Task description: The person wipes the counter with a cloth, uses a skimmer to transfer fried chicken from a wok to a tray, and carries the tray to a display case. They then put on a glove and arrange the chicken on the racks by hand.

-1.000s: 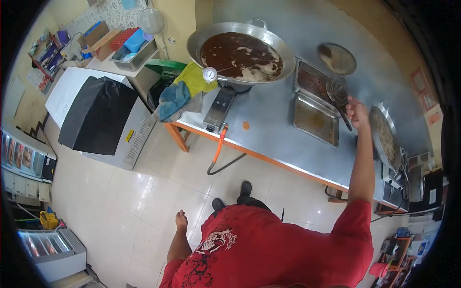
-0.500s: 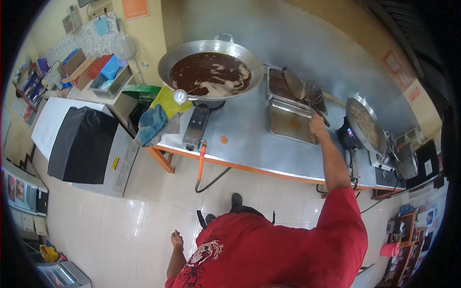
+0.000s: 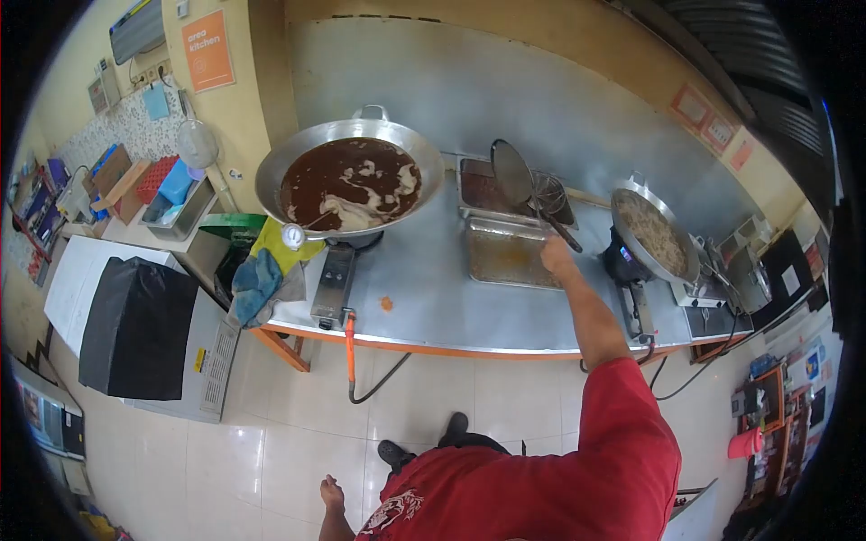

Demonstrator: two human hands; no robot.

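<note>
My right hand (image 3: pixel 555 256) reaches out over the steel counter (image 3: pixel 433 298) and grips the dark handles of a wire skimmer (image 3: pixel 548 191) and a flat metal ladle (image 3: pixel 511 171), both raised over the metal trays (image 3: pixel 505 257). My left hand (image 3: pixel 332 493) hangs low at my side above the floor tiles, holding nothing, fingers loosely curled. A big wok (image 3: pixel 350 176) of dark brown oil with pale pieces floating in it stands at the counter's left. A smaller wok (image 3: pixel 651 234) with fried bits sits on a burner to the right of my hand.
A thermometer dial (image 3: pixel 292 236) clips to the big wok's rim, with yellow and blue cloths (image 3: pixel 262 270) below it. An orange gas hose (image 3: pixel 350 347) drops from the counter. A white appliance under a black cover (image 3: pixel 135 329) stands at left. Shelves with boxes fill the far left.
The view has swung so the counter sits lower and more central. My right hand has stayed on the skimmer handles, now left of the small wok, with the ladle lifted upright.
</note>
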